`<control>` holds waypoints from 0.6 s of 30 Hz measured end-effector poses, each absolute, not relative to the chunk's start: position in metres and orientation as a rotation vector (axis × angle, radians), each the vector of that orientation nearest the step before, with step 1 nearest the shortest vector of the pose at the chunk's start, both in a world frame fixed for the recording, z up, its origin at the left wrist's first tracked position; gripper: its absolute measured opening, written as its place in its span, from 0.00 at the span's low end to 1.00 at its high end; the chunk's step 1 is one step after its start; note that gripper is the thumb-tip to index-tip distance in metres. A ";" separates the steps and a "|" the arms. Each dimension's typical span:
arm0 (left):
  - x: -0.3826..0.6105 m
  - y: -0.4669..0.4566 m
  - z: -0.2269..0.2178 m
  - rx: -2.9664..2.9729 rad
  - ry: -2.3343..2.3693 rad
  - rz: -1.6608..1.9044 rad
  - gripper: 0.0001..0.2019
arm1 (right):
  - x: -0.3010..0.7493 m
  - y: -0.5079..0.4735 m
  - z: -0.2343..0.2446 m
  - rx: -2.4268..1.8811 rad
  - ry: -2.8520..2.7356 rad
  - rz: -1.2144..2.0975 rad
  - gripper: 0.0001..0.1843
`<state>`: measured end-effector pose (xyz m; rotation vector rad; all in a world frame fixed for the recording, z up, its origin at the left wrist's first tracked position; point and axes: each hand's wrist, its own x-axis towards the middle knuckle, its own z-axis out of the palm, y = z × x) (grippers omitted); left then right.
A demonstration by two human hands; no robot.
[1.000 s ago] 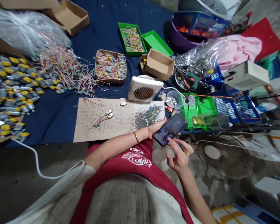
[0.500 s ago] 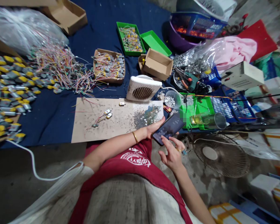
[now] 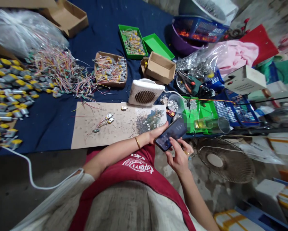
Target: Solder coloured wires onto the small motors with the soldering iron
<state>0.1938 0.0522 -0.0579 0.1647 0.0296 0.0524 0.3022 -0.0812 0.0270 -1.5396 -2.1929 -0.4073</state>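
My left hand grips a dark smartphone at its left edge, holding it tilted above my lap at the table's front edge. The index fingertip of my right hand touches the lower part of the screen, which shows faint marks too small to read. The other right-hand fingers are apart and hold nothing. Just beyond the phone lies a cardboard sheet. On it are small motors with wires, a single small motor and a heap of tiny metal parts.
A white fan unit stands behind the cardboard. Piles of motors and wires cover the left. To the right are a green tray, a clear cup and blue baskets. A floor fan stands below.
My right index finger has moved up and in onto the phone screen, its hand shifting slightly right and up. The left hand still holds the phone. The whole view has shifted slightly.
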 end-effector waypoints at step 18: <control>0.189 0.053 -0.054 0.147 -0.078 0.041 0.43 | 0.324 -0.083 0.038 -1.625 -1.927 -0.671 0.26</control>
